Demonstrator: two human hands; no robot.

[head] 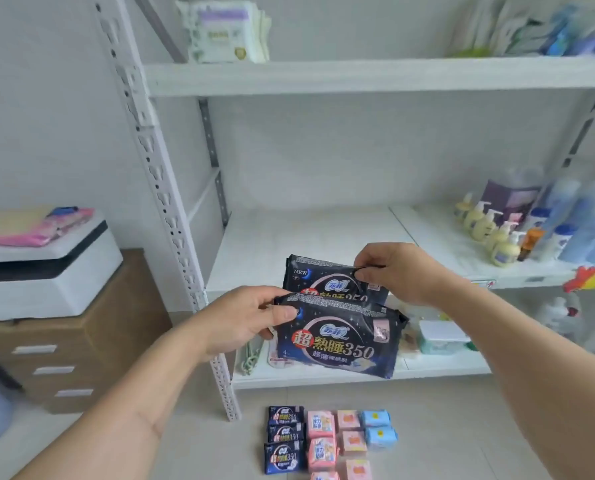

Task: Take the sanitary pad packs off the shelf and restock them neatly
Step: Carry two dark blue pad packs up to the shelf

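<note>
Two dark packs held: left hand pinches near pack, right hand pinches far pack; long axes left-right, bare shelf just beyond.

Left hand pinching, right hand pinching, forearms outstretched.

I'm seeing two navy starry packs with red-and-white lettering, pink packs and light blue packs on the floor, white shelf.
</note>
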